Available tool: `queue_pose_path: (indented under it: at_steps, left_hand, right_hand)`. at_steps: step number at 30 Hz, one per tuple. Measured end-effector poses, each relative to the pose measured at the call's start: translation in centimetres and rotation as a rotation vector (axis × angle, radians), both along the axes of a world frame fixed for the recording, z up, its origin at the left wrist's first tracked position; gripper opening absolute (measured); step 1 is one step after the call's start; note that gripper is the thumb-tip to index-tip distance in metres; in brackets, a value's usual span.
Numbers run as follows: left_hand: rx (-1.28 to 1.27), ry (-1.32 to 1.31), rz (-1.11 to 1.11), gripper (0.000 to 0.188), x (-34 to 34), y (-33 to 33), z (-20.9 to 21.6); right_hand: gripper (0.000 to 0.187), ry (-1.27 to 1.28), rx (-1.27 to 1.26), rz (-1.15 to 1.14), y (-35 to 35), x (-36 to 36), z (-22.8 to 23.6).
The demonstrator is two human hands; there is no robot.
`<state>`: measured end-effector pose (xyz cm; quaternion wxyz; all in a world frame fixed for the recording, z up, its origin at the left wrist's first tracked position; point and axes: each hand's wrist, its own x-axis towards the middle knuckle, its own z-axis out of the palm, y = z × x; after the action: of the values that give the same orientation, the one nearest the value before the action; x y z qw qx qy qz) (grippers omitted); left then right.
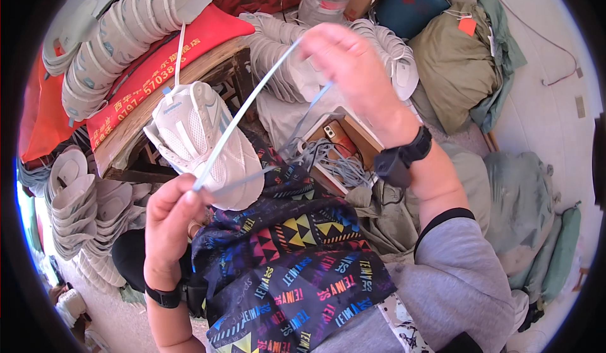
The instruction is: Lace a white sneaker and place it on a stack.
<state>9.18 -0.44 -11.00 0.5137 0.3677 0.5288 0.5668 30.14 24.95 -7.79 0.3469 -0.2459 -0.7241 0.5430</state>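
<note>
A pale blue shoelace (247, 105) runs slantwise between my two hands. My left hand (172, 213) pinches its lower end between thumb and fingers, close to the toe of a white shoe upper (186, 126). Raised to the upper right, my right hand (346, 56) is closed on the other end and slightly blurred by motion. Darker blue lace hangs from beneath the right hand toward my lap, and another stretch passes near the left fingers. The shoe upper has mesh panels and rests against the wooden table edge, with a white strap standing up from it.
An open cardboard box (319, 176) holds a tangle of grey-blue laces (341, 164) and a brown phone-like object (339, 137). Stacked shoe uppers (129, 34) lie on a red cloth (148, 94) over the wooden table (142, 132). More stacks (79, 195) stand left; cloth bundles (454, 63) lie right.
</note>
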Motion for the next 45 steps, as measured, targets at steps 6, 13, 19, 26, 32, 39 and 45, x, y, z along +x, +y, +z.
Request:
queue_pose_path:
  at_steps: [6, 13, 19, 26, 32, 39, 45]
  left_hand:
    - [0.283, -0.308, 0.273, 0.028, -5.7, -4.2, -1.4]
    - [0.468, -0.347, 0.309, 0.032, -8.4, -7.3, 1.0]
    - [0.664, -0.251, 0.377, 0.033, -9.8, -9.6, 3.6]
    - [0.947, -0.756, 0.447, 0.021, -13.1, -13.2, 5.9]
    - [0.666, -0.621, 0.799, 0.015, -10.2, -12.0, 6.9]
    - [-0.137, 0.138, -0.105, 0.018, 1.2, -1.7, 3.9]
    - [-0.162, 0.286, -0.138, 0.024, 3.0, 1.3, 1.4]
  right_hand:
    - [0.018, 0.188, -0.186, -0.535, 9.6, 5.7, -3.2]
    - [0.029, -0.149, 0.206, -0.995, 19.8, 19.2, -12.4]
    - [0.045, -0.963, 0.474, -1.255, 21.9, 26.3, -10.6]
    - [0.040, -1.153, 0.578, -1.341, 23.0, 30.2, -6.5]
    - [0.030, -1.741, 0.425, -1.057, 25.2, 34.5, -6.2]
    - [0.027, -0.430, 0.372, 0.020, 8.6, 3.5, -6.3]
    - [0.020, -0.191, -0.016, 0.518, -10.7, -4.5, -2.8]
